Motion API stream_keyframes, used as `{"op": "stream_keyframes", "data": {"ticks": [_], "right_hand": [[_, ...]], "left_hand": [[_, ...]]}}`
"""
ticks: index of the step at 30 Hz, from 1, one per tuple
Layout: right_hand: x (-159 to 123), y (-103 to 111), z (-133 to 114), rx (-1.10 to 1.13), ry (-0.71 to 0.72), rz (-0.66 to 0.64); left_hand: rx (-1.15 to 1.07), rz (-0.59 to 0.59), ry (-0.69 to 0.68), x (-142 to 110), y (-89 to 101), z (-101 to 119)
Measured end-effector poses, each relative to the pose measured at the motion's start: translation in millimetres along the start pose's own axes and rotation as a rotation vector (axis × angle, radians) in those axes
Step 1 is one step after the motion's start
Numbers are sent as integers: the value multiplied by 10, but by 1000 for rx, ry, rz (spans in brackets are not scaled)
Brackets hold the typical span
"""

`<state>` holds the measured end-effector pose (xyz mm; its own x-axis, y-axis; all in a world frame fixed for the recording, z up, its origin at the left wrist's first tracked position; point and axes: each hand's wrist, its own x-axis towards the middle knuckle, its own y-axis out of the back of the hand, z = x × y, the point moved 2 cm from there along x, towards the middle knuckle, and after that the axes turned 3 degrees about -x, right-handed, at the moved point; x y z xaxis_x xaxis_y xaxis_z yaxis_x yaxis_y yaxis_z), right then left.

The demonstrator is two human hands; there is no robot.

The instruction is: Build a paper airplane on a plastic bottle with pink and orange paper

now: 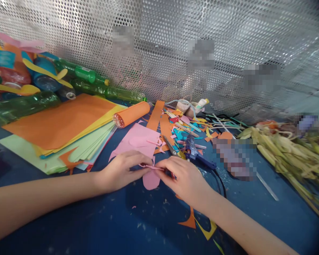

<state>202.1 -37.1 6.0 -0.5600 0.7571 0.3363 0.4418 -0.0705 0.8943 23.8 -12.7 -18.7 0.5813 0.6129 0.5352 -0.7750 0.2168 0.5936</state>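
Note:
Between the fingertips of both hands is a small pink paper piece (154,168), seen nearly edge-on. My left hand (124,169) pinches its left end, and my right hand (184,179) pinches the right end. Just below it shows a rounded pink paper shape (151,181); whether the two are joined I cannot tell. Behind the hands lies a larger cut pink sheet (138,138) with scraps on top. Scissors (170,146) lie beyond my right hand, their handles partly hidden. A blue glue gun (199,154) rests to their right, its black cord trailing toward me.
Stacked coloured paper (61,120) lies at left, with green bottles (106,90) behind. An orange-wrapped bottle (133,114) stands out near colourful paper scraps (186,122). Dried husks (289,156) are at right. A perforated metal panel (162,46) closes off the blue table's (108,223) back.

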Motion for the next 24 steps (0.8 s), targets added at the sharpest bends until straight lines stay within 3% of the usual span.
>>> {"op": "stream_keyframes", "data": {"ticks": [12,24], "right_hand": [[30,93,18,-11,60,119],[35,103,-11,19,-33,109]], "left_hand": [[-17,110,37,-17,40,-7],[2,140,-53,1,45,37]]}}
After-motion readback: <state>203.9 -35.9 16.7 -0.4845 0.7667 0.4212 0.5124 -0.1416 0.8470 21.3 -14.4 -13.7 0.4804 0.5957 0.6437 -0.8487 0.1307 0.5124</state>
